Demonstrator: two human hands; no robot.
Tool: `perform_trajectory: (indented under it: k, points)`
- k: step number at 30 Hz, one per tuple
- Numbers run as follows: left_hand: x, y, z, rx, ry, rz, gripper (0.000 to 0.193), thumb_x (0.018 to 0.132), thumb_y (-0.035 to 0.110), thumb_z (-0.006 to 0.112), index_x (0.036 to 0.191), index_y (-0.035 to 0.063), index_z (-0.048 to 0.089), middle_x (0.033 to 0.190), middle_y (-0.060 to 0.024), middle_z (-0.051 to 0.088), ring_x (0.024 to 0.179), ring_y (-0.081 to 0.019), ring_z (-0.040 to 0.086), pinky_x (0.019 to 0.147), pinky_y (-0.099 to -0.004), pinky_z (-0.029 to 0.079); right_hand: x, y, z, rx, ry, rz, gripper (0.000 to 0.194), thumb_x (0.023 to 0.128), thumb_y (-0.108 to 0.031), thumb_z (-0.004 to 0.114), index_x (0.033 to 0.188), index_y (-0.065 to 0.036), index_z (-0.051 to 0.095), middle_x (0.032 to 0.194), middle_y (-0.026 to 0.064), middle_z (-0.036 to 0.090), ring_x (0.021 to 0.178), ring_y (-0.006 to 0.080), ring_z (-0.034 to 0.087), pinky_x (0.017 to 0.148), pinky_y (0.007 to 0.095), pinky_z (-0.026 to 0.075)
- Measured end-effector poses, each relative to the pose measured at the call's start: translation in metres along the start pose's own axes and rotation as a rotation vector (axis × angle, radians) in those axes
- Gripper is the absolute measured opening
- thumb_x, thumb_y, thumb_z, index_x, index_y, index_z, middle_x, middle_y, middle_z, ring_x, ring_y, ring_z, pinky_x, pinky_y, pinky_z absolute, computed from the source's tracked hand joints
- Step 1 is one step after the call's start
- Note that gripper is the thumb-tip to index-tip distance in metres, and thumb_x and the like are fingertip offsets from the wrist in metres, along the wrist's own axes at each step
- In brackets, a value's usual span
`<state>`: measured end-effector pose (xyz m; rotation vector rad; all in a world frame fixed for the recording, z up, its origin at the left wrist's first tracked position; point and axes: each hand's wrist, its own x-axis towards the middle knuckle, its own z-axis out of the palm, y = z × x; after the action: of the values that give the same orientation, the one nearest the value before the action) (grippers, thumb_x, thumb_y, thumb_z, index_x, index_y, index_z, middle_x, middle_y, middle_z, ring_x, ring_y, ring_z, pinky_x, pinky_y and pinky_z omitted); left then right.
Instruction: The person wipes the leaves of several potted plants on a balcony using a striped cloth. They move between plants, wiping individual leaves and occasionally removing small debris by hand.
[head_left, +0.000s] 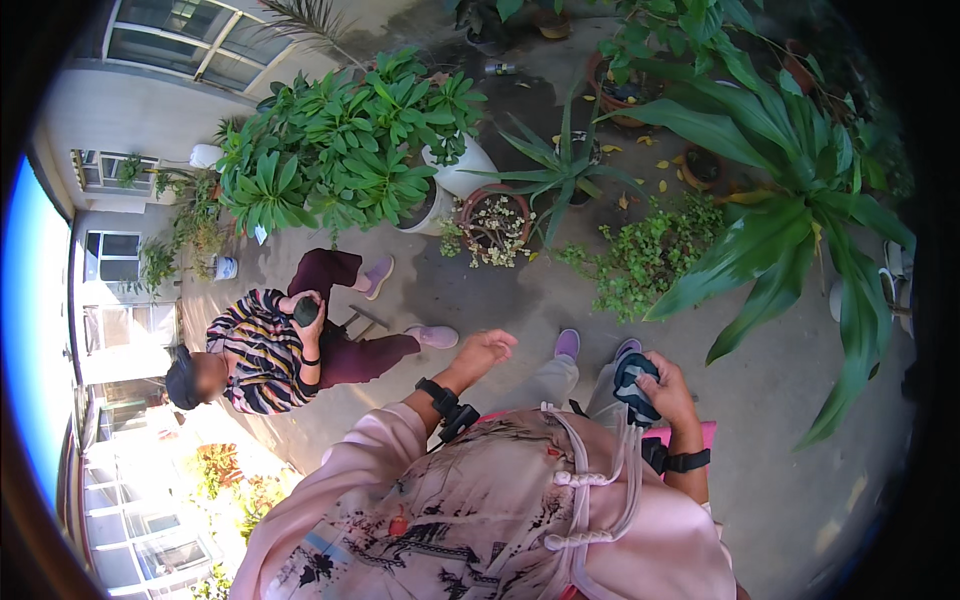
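My left hand (484, 354) is held out over the concrete floor, its fingers loosely bent, with nothing visible in it. A black strap with a small device is round that wrist. To the right, my right hand (667, 386) grips a bunched dark green and grey striped cloth (636, 386), thumb on top. It is beside my knee, just above the white cords hanging from my pink printed top (480, 517). Another black strap is on that wrist. My purple shoes (568, 343) rest on the floor.
At the left, a seated person (262, 352) in a striped top holds a dark rounded object (306, 311) in both hands. Potted plants stand ahead: a leafy shrub (337, 150), an aloe (566, 161), a succulent in a terracotta pot (495, 225) and a broad-leaved plant (795, 187) reaching in from the right.
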<state>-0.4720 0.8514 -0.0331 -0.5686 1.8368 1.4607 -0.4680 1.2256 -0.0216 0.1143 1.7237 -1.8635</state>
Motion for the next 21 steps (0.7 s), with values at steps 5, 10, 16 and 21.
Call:
perform_trajectory:
  k: [5,10,16,21]
  points:
    - [-0.004,0.007,0.013,-0.002,0.008,-0.026,0.028,0.087,0.004,0.049,0.11,0.0035,0.063,0.091,-0.0015,0.064,0.084,-0.0101,0.057,0.08,-0.0244,0.046,0.009,0.005,-0.018,0.009,-0.015,0.067,0.022,0.086,-0.001,0.061,0.108,0.0,0.059,0.088,0.0009,0.063,0.08,0.0092,0.057,0.073,0.0257,0.049]
    - [-0.001,0.006,0.024,0.068,0.005,-0.049,0.027,0.088,0.004,0.049,0.111,0.0035,0.064,0.092,-0.0013,0.063,0.086,-0.0104,0.058,0.084,-0.0243,0.046,0.023,0.018,-0.027,-0.028,-0.052,0.072,0.021,0.086,-0.001,0.062,0.106,-0.001,0.059,0.086,0.0016,0.062,0.079,0.0091,0.056,0.072,0.0259,0.049]
    - [0.032,0.005,0.002,0.057,-0.033,-0.007,0.025,0.09,0.003,0.049,0.11,0.003,0.064,0.095,-0.0015,0.062,0.088,-0.0093,0.058,0.086,-0.0244,0.047,0.035,0.036,-0.01,0.014,-0.004,0.202,0.018,0.086,-0.002,0.062,0.103,-0.001,0.059,0.085,0.0014,0.062,0.078,0.0093,0.056,0.072,0.0257,0.049]
    - [0.08,0.032,-0.054,0.055,0.048,0.111,0.029,0.089,-0.003,0.048,0.114,0.0026,0.062,0.097,-0.0025,0.062,0.089,-0.0092,0.058,0.085,-0.0242,0.048,0.06,0.05,0.026,0.035,0.084,0.231,0.017,0.088,-0.003,0.061,0.104,-0.001,0.059,0.086,0.0017,0.062,0.079,0.0097,0.057,0.072,0.0258,0.049]
